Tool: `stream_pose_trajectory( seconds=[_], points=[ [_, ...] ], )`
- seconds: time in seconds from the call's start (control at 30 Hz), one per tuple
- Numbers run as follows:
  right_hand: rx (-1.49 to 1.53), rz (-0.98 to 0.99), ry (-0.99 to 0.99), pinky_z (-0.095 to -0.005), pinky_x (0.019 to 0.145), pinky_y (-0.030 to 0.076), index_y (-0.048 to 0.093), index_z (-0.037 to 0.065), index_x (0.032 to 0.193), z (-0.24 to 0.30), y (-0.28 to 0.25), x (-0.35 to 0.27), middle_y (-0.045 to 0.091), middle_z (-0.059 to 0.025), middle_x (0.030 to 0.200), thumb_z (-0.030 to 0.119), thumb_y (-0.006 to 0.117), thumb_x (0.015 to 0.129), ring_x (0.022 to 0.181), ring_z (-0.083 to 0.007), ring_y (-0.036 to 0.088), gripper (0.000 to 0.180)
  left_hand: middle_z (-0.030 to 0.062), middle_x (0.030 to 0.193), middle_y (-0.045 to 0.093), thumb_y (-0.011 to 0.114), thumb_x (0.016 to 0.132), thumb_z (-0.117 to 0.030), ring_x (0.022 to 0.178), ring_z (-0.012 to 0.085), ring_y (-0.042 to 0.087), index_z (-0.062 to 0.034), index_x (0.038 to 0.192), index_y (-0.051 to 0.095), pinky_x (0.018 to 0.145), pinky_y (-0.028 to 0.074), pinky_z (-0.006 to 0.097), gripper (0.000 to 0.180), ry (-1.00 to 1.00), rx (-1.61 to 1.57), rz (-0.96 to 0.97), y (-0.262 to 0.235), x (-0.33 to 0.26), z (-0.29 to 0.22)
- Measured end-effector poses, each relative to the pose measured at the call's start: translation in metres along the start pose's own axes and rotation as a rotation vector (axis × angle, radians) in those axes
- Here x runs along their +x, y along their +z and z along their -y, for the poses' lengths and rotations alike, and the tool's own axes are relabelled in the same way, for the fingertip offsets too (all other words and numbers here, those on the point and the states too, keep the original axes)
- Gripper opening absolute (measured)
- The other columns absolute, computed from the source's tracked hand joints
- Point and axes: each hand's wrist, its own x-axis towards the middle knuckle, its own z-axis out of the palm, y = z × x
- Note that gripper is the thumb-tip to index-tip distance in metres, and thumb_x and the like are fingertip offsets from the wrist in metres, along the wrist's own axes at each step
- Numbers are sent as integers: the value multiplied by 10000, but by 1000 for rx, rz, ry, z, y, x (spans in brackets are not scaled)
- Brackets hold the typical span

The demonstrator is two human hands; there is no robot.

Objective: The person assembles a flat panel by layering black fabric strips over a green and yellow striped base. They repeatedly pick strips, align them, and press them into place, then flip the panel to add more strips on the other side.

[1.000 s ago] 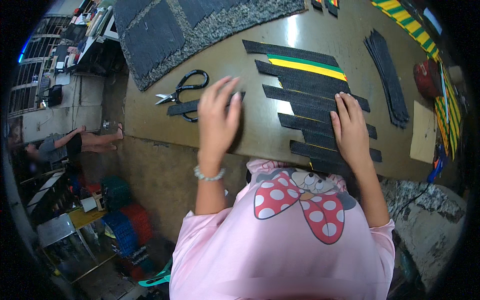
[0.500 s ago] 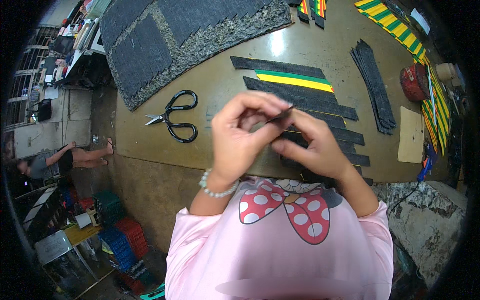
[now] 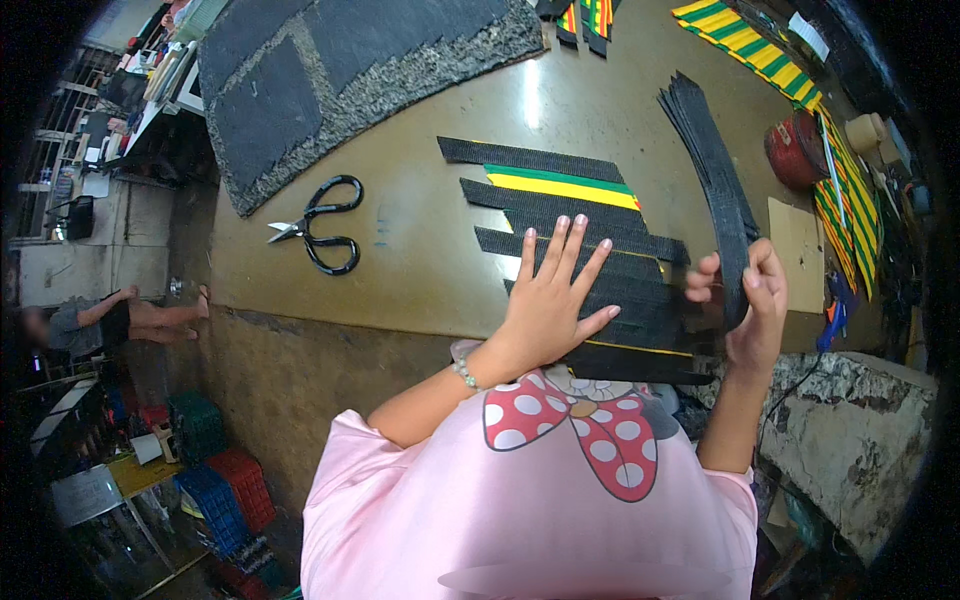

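Observation:
My left hand (image 3: 548, 312) lies open with fingers spread on a row of black woven strips (image 3: 530, 153) laid side by side on the table. Among them, near the far end of the row, is a green and yellow strip (image 3: 565, 188). To the right, my right hand (image 3: 757, 310) is closed around the near end of a stack of black straps (image 3: 708, 150), thumb on one side. The stack's far end fans out slightly. Some fingers of that hand are blurred. Left of the row, black-handled scissors (image 3: 325, 230) rest with blades apart.
A rough grey board (image 3: 400, 105) bearing black strips covers the far left of the table. At right stand a red round container (image 3: 796, 150), a cardboard piece (image 3: 795, 255), a blue tool (image 3: 836, 312) and green-yellow striped bands (image 3: 745, 45). Another person (image 3: 110, 315) is off to the left.
My hands were together over the row, pinching a small dark piece; now they are apart. The left lies flat on the strips, and the right has moved right and gripped the strap stack.

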Motion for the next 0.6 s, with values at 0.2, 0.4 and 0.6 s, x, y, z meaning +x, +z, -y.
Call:
stream_pose_trajectory(
  seconds=[0.2, 0.4, 0.6],
  points=[
    [184, 175, 1, -377, 723, 615, 460, 16, 973, -17, -3, -12, 553, -184, 1022, 175, 621, 906, 827, -293, 683, 236, 227, 1584, 265, 551, 906, -582, 1484, 378, 222, -120, 1506, 394, 1178, 135, 584, 773, -10, -25, 86, -6, -24, -14],
    [-113, 244, 274, -288, 725, 543, 505, 13, 1087, -18, 11, 12, 526, -76, 1083, 62, 682, 903, 864, -113, 586, 261, 213, 1576, 298, 597, 927, -468, 1478, 379, 241, -112, 1484, 428, 1181, 177, 545, 683, -57, -233, 56, -19, -35, -7],
    [-634, 417, 68, -237, 608, 439, 641, -2, 1038, -54, 54, 55, 602, 2, 783, 163, 692, 922, 690, -60, 539, 208, 121, 1163, 637, 665, 887, -157, 1115, 301, 575, -39, 1053, 698, 961, 415, 449, 207, -184, -95, -399, -41, -11, 61]
  ],
)
